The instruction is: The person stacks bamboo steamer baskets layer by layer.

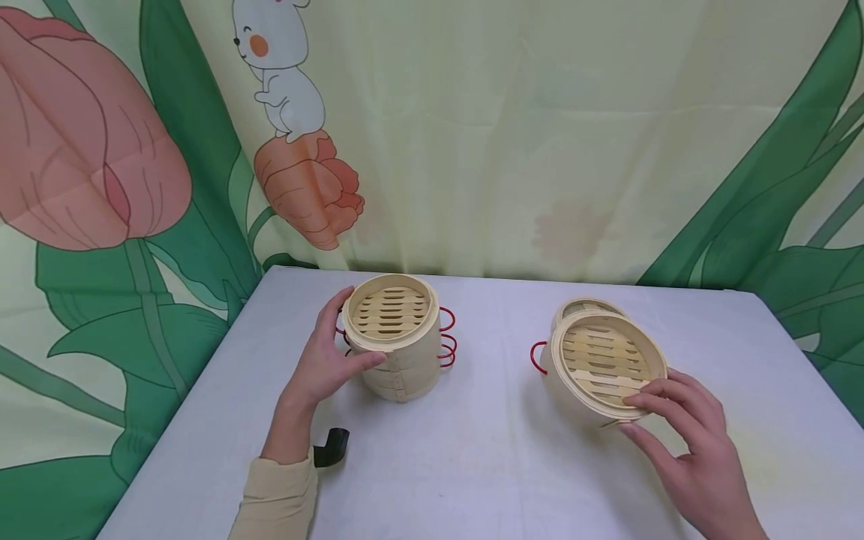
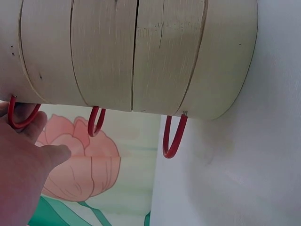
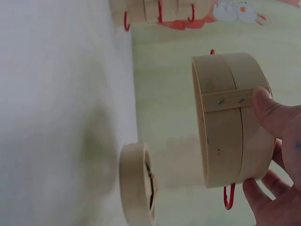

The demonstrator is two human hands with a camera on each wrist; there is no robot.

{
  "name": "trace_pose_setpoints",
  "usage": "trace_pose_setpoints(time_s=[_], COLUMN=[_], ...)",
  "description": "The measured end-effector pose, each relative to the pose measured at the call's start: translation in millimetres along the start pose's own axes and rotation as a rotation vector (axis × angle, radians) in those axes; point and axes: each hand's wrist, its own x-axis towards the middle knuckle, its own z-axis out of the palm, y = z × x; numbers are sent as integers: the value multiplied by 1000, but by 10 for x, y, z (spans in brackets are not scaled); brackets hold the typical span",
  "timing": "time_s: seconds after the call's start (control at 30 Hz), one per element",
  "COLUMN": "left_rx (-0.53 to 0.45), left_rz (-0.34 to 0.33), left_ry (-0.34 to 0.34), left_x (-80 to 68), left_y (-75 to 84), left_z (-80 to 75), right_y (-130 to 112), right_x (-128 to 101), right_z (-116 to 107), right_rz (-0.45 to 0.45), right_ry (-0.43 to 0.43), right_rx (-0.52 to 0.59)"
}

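Right of the steamer stack (image 1: pixel 398 337) steadied by the left hand (image 1: pixel 324 364), the right hand (image 1: pixel 682 427) grips one lifted steamer tier (image 1: pixel 601 364); a lid (image 1: pixel 586 306) lies behind, unstacked.

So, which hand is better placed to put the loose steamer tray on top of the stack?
The right hand. It already holds the loose tray lifted off the table, above the lid. The left hand grips the side of the stack, so it can only steady it.
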Motion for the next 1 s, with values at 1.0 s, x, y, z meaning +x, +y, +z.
trace_pose_setpoints(time_s=[1.0], left_rx=[-32], left_rz=[10], left_ry=[30], left_x=[-25], left_y=[-18], left_z=[27], right_y=[-798], right_x=[973], right_z=[729], right_rz=[-189], right_ry=[84], right_rx=[198])
